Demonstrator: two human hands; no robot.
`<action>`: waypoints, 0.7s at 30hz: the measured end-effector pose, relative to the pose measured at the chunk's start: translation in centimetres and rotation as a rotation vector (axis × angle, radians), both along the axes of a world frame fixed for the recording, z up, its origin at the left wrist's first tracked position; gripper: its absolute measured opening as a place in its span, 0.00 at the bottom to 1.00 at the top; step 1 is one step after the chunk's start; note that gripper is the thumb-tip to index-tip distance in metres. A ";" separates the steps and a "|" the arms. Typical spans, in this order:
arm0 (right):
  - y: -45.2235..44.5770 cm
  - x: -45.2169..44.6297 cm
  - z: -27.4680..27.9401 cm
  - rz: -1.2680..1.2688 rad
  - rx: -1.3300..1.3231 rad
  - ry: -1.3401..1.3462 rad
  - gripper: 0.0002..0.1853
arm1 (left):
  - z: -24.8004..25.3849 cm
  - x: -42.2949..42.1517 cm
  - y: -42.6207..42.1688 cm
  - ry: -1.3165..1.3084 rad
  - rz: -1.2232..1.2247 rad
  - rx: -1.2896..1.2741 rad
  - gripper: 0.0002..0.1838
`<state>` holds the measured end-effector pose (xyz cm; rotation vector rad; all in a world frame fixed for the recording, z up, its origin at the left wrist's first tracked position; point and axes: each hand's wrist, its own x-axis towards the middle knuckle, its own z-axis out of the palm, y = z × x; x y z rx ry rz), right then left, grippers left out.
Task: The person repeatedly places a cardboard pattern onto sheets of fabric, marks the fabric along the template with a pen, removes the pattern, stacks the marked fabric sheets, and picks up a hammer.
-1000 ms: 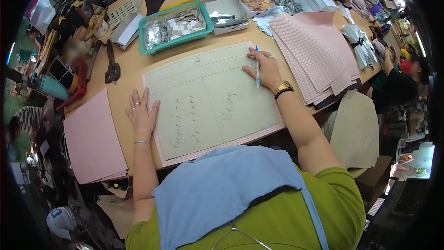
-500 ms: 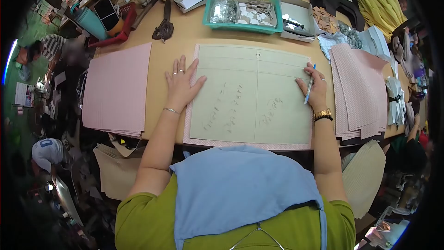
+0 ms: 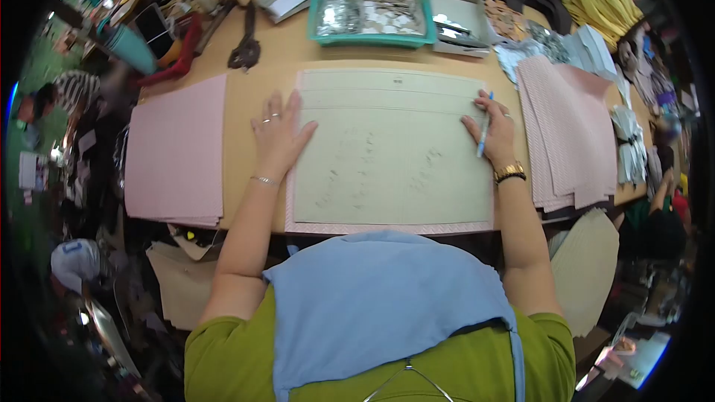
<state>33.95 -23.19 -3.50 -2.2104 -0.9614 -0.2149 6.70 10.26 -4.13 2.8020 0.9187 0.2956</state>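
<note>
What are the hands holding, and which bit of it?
The right hand holds a pen around its middle, with both ends showing. The left hand grips nothing; it is spread at the edge of the pale green sheet.

Shown are two hands, one left hand (image 3: 281,140) and one right hand (image 3: 494,132), with one pen (image 3: 485,128) and one pale green sheet (image 3: 387,160). Pink sheets form two piles, one left pile (image 3: 176,150) and one right pile (image 3: 570,134). The table (image 3: 287,57) also bears one teal tray (image 3: 372,42), one open box (image 3: 460,49) and one pair of scissors (image 3: 244,53); the small pieces within the tray are too numerous to count.
</note>
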 end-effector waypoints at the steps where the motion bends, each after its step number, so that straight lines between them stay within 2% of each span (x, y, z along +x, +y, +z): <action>1: -0.2 0.1 -0.2 -0.013 -0.009 -0.014 0.23 | 0.2 0.1 -0.1 0.017 -0.068 0.045 0.35; 3: -0.3 0.2 -0.2 -0.026 -0.057 -0.064 0.23 | 0.8 0.4 0.1 0.041 -0.214 0.138 0.35; 6: -0.4 0.1 -0.3 -0.042 -0.073 -0.072 0.23 | 0.1 1.3 0.4 0.112 -0.336 0.069 0.34; 9: -0.4 0.1 -0.5 -0.048 -0.076 -0.073 0.22 | 1.3 2.5 -0.3 0.262 -0.319 0.132 0.43; 12: -0.4 0.0 -0.4 -0.050 -0.114 -0.099 0.20 | 9.5 3.7 -4.2 0.466 -0.328 -0.049 0.57; 13: -0.4 -0.1 -0.3 -0.048 -0.130 -0.110 0.19 | 9.4 4.1 -4.3 0.497 -0.331 -0.047 0.61; 15: -0.3 0.5 -0.6 -0.095 0.049 0.039 0.17 | 8.4 4.8 -3.9 0.559 -0.324 -0.046 0.69; 16: -0.2 1.0 -0.8 -0.106 0.136 0.114 0.16 | 8.2 4.9 -3.9 0.570 -0.340 -0.031 0.69; 18: 0.4 3.5 -3.0 -0.145 0.363 0.077 0.15 | 7.8 5.2 -3.9 0.586 -0.339 -0.011 0.69; 21: 4.9 2.3 0.3 -0.077 0.484 0.566 0.16 | 7.1 5.1 -3.9 0.597 -0.332 0.009 0.68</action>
